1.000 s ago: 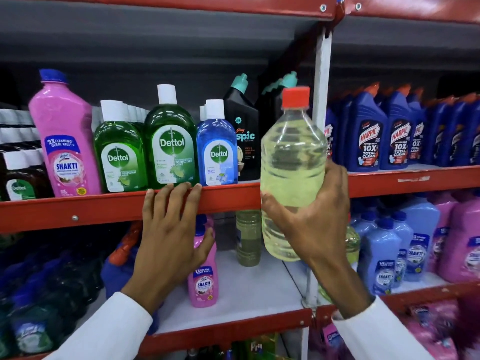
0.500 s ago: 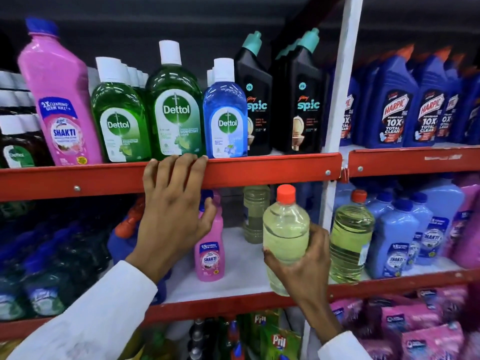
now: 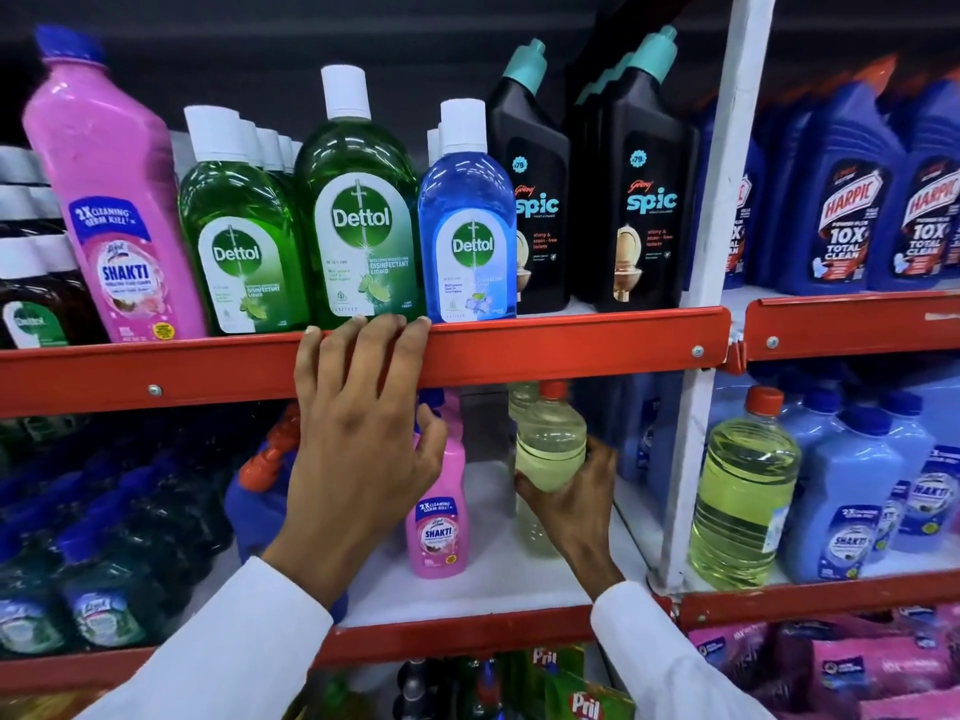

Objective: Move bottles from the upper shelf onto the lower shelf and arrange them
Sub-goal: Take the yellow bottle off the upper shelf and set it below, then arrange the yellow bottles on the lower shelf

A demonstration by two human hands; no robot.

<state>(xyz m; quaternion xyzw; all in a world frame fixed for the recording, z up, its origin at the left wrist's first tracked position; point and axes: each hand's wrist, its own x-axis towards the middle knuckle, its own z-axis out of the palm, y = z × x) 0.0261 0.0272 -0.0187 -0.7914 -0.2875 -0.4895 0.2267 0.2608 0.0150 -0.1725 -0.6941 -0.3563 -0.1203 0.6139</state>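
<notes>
My right hand grips a clear bottle of pale yellow liquid with a red cap, standing upright on the white lower shelf, deep under the red edge of the upper shelf. A second such bottle stands just behind it. My left hand lies flat with its fingertips over the upper shelf's red edge, holding no bottle. On the upper shelf stand green Dettol bottles, a blue Dettol bottle and black Spic bottles.
A small pink Shakti bottle stands on the lower shelf between my hands. A white upright post divides the bays. Right of it stand a large yellow bottle, light blue Shakti bottles and Harpic bottles above.
My right hand has carried the yellow bottle down from in front of the upper shelf and pushed it back onto the lower shelf. My left hand has stayed on the shelf edge.
</notes>
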